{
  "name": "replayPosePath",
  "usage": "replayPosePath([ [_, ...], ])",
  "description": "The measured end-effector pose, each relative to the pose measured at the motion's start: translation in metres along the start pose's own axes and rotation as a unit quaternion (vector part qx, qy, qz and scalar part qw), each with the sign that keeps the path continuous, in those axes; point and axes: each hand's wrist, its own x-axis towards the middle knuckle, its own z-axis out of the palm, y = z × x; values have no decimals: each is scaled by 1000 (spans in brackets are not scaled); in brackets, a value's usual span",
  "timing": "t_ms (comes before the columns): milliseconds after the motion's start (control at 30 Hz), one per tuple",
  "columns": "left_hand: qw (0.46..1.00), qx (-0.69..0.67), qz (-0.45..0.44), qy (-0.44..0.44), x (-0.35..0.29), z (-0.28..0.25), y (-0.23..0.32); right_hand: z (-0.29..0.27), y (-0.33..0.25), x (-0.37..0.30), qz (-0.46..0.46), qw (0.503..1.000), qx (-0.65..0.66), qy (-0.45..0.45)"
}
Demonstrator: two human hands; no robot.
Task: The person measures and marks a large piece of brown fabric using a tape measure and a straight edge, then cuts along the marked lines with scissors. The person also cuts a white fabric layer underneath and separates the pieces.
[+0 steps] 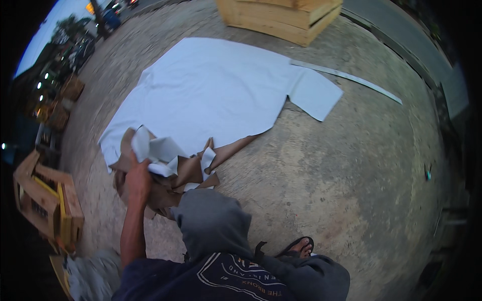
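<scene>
A large white sheet (216, 85), like fabric or synthetic leather, lies spread on the ground in front of me. Its turned-up near edge shows a brown underside (233, 152). My left hand (138, 178) is closed on bunched brown-and-white cut scraps (188, 170) at the sheet's near left corner. Several of these pieces have ragged, curved edges and overlap the sheet. My right hand does not show; my bent grey-clad knee (211, 215) and body fill the lower middle.
A pale strip (351, 78) extends from the sheet's right side. A wooden crate (281, 20) stands beyond it. To the left are a wooden frame with yellow parts (50, 200) and grey cloth (93, 273). My sandalled foot (301, 246) rests on rough concrete (361, 175).
</scene>
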Motion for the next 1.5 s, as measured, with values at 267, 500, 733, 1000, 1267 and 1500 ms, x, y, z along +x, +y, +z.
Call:
replayPosePath([
  [267, 697, -490, 163, -498, -2, 95, 72, 95, -203, -16, -215, 955, -38, -200],
  [500, 746, -620, -154, -187, 23, 179, -116, 166, -275, -59, -280, 905, -111, -300],
  [733, 802, -207, -550, -107, 70, 302, -365, 154, -305, -23, -294, 897, -209, -257],
  [1000, 885, -124, -375, -245, 149, 316, -448, 92, -340, 42, -217, 922, -305, -101],
  [1267, 840, -149, -504, -137, 150, 392, -472, 66, -346, 71, -140, 928, -344, -39],
  [1500, 783, -412, -454, -102, 186, 289, -412, 77, -355, 92, -125, 927, -348, -59],
])
